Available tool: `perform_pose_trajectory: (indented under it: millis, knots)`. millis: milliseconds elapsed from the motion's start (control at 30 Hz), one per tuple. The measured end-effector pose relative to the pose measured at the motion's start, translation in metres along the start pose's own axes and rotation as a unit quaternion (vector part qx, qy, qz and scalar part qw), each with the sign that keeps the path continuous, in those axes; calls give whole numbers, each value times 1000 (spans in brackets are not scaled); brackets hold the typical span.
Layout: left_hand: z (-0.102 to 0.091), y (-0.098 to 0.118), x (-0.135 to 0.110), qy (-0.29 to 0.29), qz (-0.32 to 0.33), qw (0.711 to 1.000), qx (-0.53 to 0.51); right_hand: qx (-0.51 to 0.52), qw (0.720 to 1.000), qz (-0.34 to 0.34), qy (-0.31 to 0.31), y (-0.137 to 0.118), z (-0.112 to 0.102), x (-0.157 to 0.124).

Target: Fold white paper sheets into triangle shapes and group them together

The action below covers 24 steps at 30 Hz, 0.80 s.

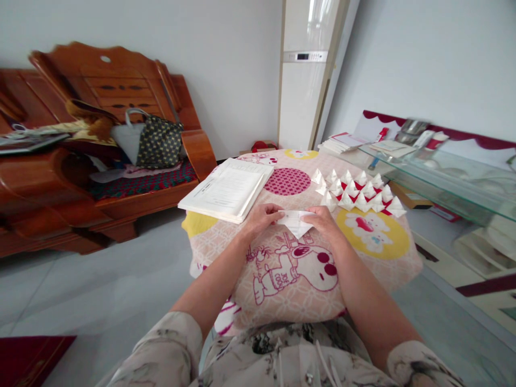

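A small sheet of white paper (297, 222), folded so that a point faces me, is stretched between my two hands above the cloth-covered table. My left hand (264, 217) pinches its left end, and my right hand (321, 219) grips the right end with thumb and fingers. Faint print shows on the paper. Beyond my right hand stand rows of folded white paper pieces (358, 191) with pointed tops, red showing between them. Left of my hands lies a stack of printed paper sheets (228, 188).
A patterned tablecloth (242, 242) covers the round table. On the right is a glass shelf (439, 183) bearing cups and papers. A wooden bench (121, 97) with bags (159, 142) stands at the left, and a tall white air conditioner (302, 91) at the back.
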State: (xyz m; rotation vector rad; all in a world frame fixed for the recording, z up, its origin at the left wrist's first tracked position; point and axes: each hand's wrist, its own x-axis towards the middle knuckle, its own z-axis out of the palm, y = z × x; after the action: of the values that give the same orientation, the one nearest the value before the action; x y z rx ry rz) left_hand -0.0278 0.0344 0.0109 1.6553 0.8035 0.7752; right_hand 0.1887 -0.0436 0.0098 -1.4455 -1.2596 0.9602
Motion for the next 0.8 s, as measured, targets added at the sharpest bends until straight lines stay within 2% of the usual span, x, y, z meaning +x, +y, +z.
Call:
perform_pose_trajectory:
  millis: [167,367,500,633,800]
  knots:
    - [12,1,-3,-31,-11,998,52,-29,999,5,-35,1,9,0]
    - [5,-4,-2,-21,-15,997,76,-37,998,4,-42,3,1,1]
    - [1,-7,-2,-4,-15,997,74,-39,999,10,-13,5,-11,1]
    - [-3,-7,-3,12,-13,997,76,8,1000,-14,24,2,-20,0]
    - [-3,-4,-3,65,-1,992,112,54,994,-15,90,-6,-20,-2]
